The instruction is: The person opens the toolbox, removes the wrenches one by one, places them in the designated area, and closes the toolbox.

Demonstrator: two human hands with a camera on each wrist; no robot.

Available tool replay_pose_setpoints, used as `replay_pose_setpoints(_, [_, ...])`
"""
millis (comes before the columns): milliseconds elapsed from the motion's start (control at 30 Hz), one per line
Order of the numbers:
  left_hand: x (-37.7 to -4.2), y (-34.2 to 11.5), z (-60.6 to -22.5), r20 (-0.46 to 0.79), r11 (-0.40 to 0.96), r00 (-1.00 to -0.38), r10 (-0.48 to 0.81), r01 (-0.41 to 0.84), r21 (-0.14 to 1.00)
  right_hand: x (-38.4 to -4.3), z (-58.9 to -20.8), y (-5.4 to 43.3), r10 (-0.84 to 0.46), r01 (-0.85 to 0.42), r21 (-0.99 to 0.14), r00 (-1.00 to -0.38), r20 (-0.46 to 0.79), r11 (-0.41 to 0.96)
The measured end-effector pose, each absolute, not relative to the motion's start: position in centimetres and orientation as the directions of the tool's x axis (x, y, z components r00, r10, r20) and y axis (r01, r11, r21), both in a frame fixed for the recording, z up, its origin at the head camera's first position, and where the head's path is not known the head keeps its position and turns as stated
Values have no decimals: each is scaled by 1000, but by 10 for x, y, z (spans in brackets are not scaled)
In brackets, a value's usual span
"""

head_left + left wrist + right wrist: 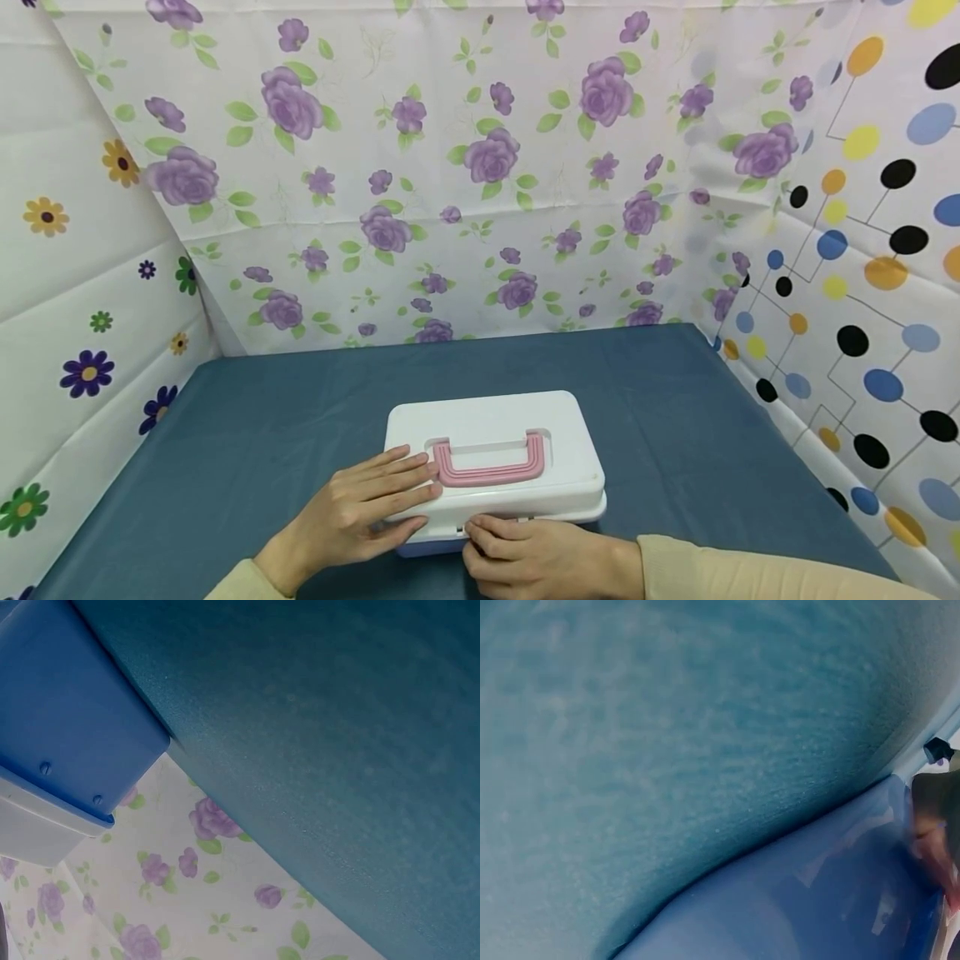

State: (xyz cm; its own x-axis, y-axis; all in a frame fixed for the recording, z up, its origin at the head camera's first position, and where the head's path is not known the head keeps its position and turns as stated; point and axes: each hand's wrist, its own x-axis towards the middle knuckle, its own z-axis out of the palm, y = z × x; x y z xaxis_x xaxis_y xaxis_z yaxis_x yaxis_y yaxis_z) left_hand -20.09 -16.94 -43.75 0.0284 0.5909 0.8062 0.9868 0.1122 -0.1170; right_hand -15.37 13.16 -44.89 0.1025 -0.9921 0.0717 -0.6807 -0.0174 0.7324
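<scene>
Before table's (660, 392) far edge, I've L hand (360, 508) flat on box (510, 412), R hand (543, 557) pinching rim (566, 510) (prob. un-/latching; next: steady pressure).

Box lid (487, 417) is white, handle (491, 477) pink, base (67, 705) blue. Tablecloth (300, 400) plain blue-teal. Back cloth (450, 183) shows purple roses, green leaves on white; left cloth (75, 283), orange, green, purple flowers; right cloth (817, 358), black, blue, orange, yellow dots. Sleeves (735, 571) beige.
</scene>
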Motion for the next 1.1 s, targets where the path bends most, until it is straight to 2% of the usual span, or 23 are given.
replay_pose_setpoints(167, [-202,-169,-436,811,106,35,583,987,-118,-156,-457,133,-985,-776,631,105,140,7])
replay_pose_setpoints(433, [-203,-169,-436,811,99,40,584,988,-120,-156,-453,137,-977,-831,556,116,179,3])
replay_pose_setpoints(600, [-202,-168,-437,812,99,36,583,988,-115,-155,-453,138,-979,-830,558,108,172,6])
replay_pose_setpoints(767, [-202,-168,-437,812,102,32,583,988,-112,-151,-453,141,-983,-838,543,61,172,43])
replay_pose_setpoints(933, [-201,-169,-438,812,112,22,583,988,-107,-145,-450,143,-987,-785,612,13,163,91])
replay_pose_setpoints(1100, [-200,-169,-438,812,120,16,583,987,-105,-143,-447,139,-975,-747,645,-17,223,161])
